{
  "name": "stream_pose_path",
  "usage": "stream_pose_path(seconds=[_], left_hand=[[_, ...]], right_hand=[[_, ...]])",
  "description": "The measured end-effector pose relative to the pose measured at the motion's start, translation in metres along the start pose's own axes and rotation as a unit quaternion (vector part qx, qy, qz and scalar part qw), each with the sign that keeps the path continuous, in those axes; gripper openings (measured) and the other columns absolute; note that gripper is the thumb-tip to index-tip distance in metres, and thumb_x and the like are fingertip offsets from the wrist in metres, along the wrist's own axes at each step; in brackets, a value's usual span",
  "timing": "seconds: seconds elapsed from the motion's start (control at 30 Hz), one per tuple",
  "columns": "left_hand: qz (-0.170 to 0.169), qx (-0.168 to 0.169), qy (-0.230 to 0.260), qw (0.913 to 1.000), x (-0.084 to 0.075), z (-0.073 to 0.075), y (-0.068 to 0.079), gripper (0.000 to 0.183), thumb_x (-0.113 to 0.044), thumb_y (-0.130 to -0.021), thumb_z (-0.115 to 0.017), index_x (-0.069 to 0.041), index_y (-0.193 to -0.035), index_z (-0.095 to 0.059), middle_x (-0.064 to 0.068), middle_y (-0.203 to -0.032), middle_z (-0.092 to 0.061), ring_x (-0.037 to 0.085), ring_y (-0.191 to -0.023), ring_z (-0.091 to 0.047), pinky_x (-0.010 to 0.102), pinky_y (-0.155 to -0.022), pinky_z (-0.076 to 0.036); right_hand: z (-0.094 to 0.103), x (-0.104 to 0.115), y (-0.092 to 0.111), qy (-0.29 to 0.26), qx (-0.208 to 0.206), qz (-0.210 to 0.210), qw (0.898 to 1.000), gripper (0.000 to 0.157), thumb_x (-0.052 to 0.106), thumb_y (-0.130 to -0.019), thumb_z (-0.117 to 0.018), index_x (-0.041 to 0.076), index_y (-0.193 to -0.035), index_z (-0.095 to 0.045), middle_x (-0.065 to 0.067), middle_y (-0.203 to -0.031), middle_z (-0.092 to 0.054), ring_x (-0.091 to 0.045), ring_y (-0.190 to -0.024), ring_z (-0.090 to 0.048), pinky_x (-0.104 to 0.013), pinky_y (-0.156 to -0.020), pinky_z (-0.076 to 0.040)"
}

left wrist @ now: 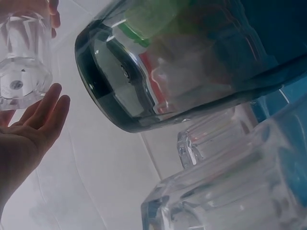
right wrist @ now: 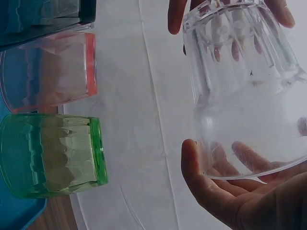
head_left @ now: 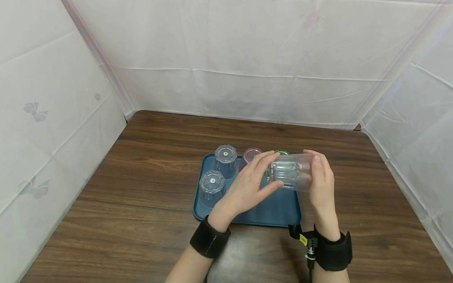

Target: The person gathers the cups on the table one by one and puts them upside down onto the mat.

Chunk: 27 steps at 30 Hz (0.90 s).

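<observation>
Lying sideways above a blue tray (head_left: 276, 210) is a clear fluted plastic cup (head_left: 299, 171). My right hand (head_left: 322, 181) grips its wide rim end, with thumb and fingers on opposite sides in the right wrist view. Around the cup's base, my left hand (head_left: 247, 184) has its thumb and fingers spread and fairly straight; whether they touch it I cannot tell. Two clear cups, a back one (head_left: 225, 159) and a front one (head_left: 212, 188), stand upside down on the tray's left. A pink cup (right wrist: 53, 72) and a green cup (right wrist: 57, 155) are partly hidden in the head view.
A dark teal-tinted cup (left wrist: 192, 62) looms close in the left wrist view. Brown wood table (head_left: 141, 188) surrounds the tray. White sheeting (head_left: 226, 51) hangs behind and at both sides. Black wrist straps (head_left: 332, 251) and a cable sit on the forearms.
</observation>
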<state>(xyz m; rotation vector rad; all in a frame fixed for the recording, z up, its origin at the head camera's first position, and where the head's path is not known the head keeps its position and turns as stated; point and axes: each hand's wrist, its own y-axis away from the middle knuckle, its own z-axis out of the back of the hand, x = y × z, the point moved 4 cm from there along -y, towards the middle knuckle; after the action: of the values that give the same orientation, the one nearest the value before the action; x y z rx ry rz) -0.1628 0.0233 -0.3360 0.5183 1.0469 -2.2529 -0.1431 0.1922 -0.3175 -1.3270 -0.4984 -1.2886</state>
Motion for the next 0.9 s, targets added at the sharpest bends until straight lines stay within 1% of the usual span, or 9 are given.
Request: stream_pose_path(seconds=[0.1,0.2,0.33,0.43,0.47,0.57,0.67,0.77,0.9], left_hand=[[0.005,0.002,0.032,0.9995,-0.0009,0.0,0.0005,0.059,-0.04,-0.091,-0.051,-0.019,-0.142,-0.029,0.004,-0.141,-0.033,0.011,-0.116,-0.041,0.031,-0.089,-0.044],[0.021,0.007,0.063,0.9978,-0.0015,-0.0001,0.0014,0.06,-0.04,-0.091,-0.051,-0.023,-0.143,-0.026,0.001,-0.141,-0.031,0.01,-0.116,-0.041,0.032,-0.089,-0.044],[0.057,0.012,0.103,0.993,-0.0019,0.0003,0.0022,0.065,-0.042,-0.09,-0.052,-0.025,-0.145,-0.021,-0.001,-0.141,-0.031,0.009,-0.12,-0.038,0.032,-0.091,-0.043],[0.086,0.012,0.126,0.9882,-0.0019,0.0005,0.0024,0.069,-0.045,-0.088,-0.053,-0.026,-0.145,-0.018,0.0,-0.141,-0.031,0.009,-0.122,-0.035,0.032,-0.093,-0.042],[0.094,0.011,0.131,0.9868,-0.002,0.0005,0.0024,0.069,-0.045,-0.088,-0.053,-0.027,-0.145,-0.018,-0.001,-0.141,-0.031,0.008,-0.123,-0.035,0.031,-0.093,-0.042],[0.101,0.006,0.142,0.9846,-0.0029,0.001,0.0022,0.068,-0.044,-0.088,-0.054,-0.027,-0.144,-0.02,0.0,-0.14,-0.033,0.009,-0.122,-0.036,0.029,-0.093,-0.042],[0.1,-0.008,0.152,0.9834,-0.0036,0.0016,0.0021,0.067,-0.042,-0.087,-0.057,-0.026,-0.144,-0.024,0.001,-0.137,-0.035,0.008,-0.121,-0.037,0.025,-0.091,-0.042],[0.094,-0.024,0.152,0.9835,-0.0049,0.0024,0.0019,0.067,-0.04,-0.085,-0.059,-0.026,-0.143,-0.028,0.001,-0.135,-0.038,0.009,-0.118,-0.04,0.022,-0.089,-0.043],[0.084,-0.04,0.13,0.9871,-0.0073,0.0039,0.002,0.067,-0.04,-0.085,-0.061,-0.024,-0.142,-0.031,0.001,-0.135,-0.039,0.009,-0.115,-0.042,0.021,-0.087,-0.044]], right_hand=[[-0.0009,0.0008,-0.0004,-0.038,0.015,0.009,0.999,0.044,0.023,-0.099,-0.024,-0.009,-0.115,-0.05,-0.006,-0.092,-0.055,-0.009,-0.073,-0.058,-0.015,-0.056,-0.048],[-0.0021,0.0008,-0.0005,-0.091,0.03,0.013,0.995,0.043,0.022,-0.099,-0.024,-0.01,-0.115,-0.049,-0.004,-0.093,-0.057,-0.01,-0.077,-0.06,-0.017,-0.06,-0.05],[-0.0036,-0.0003,-0.0007,-0.143,0.039,0.007,0.989,0.039,0.024,-0.1,-0.025,0.001,-0.113,-0.053,-0.002,-0.094,-0.059,-0.011,-0.082,-0.061,-0.019,-0.063,-0.051],[-0.0045,-0.0012,-0.0007,-0.151,0.035,-0.002,0.988,0.037,0.027,-0.1,-0.024,0.01,-0.111,-0.054,-0.001,-0.095,-0.06,-0.012,-0.083,-0.061,-0.019,-0.065,-0.051],[-0.0048,-0.0014,-0.0007,-0.151,0.033,-0.004,0.988,0.037,0.027,-0.1,-0.024,0.011,-0.11,-0.055,-0.001,-0.094,-0.06,-0.011,-0.083,-0.061,-0.019,-0.065,-0.051],[-0.0055,-0.0015,-0.0005,-0.15,0.034,-0.003,0.988,0.037,0.028,-0.1,-0.023,0.012,-0.11,-0.055,-0.002,-0.094,-0.059,-0.011,-0.082,-0.061,-0.019,-0.064,-0.051],[-0.0059,-0.0015,-0.0004,-0.154,0.039,0.002,0.987,0.039,0.028,-0.1,-0.022,0.011,-0.111,-0.055,-0.002,-0.094,-0.058,-0.011,-0.079,-0.06,-0.019,-0.061,-0.051],[-0.0059,-0.0021,-0.0005,-0.159,0.046,0.007,0.986,0.043,0.028,-0.101,-0.021,0.002,-0.113,-0.054,-0.002,-0.094,-0.058,-0.011,-0.078,-0.06,-0.019,-0.06,-0.051],[-0.0055,-0.004,-0.0008,-0.15,0.055,0.002,0.987,0.048,0.027,-0.101,-0.021,-0.007,-0.119,-0.05,0.0,-0.094,-0.06,-0.011,-0.08,-0.061,-0.019,-0.063,-0.051]])
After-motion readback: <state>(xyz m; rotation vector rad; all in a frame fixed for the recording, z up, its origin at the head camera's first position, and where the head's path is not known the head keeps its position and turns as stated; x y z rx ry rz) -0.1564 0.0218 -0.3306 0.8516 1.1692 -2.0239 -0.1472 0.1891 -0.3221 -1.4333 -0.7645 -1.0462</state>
